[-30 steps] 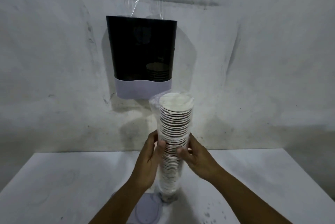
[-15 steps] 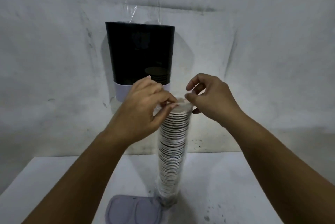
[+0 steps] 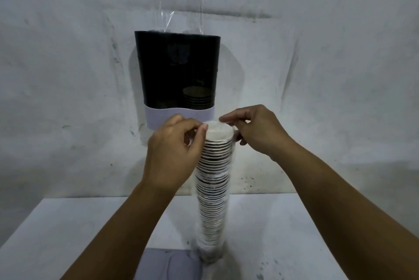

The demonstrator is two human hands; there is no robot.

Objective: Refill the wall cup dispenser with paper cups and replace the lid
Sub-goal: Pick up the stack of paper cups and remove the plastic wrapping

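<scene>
A tall stack of paper cups (image 3: 214, 189) in a clear plastic sleeve stands upright on the white table (image 3: 68, 234). My left hand (image 3: 174, 152) pinches the sleeve at the left of the stack's top. On the right side of the top, my right hand (image 3: 256, 132) pinches it too. Behind them, on the wall, hangs the black cup dispenser (image 3: 176, 71) with a pale band at its bottom, its top uncovered. A few cups (image 3: 196, 98) show dimly low inside it. Its grey lid (image 3: 167, 264) lies flat on the table beside the stack's foot.
A clear plastic strip (image 3: 181, 14) sticks up on the wall above the dispenser's open top. The stained grey wall (image 3: 317, 75) rises straight behind the table's far edge. Dark specks (image 3: 260, 275) mark the table at front right.
Both hands rose from the stack's middle to its top and pinched the sleeve there. In the last half second they barely shifted, and the fingers spread slightly apart across the top.
</scene>
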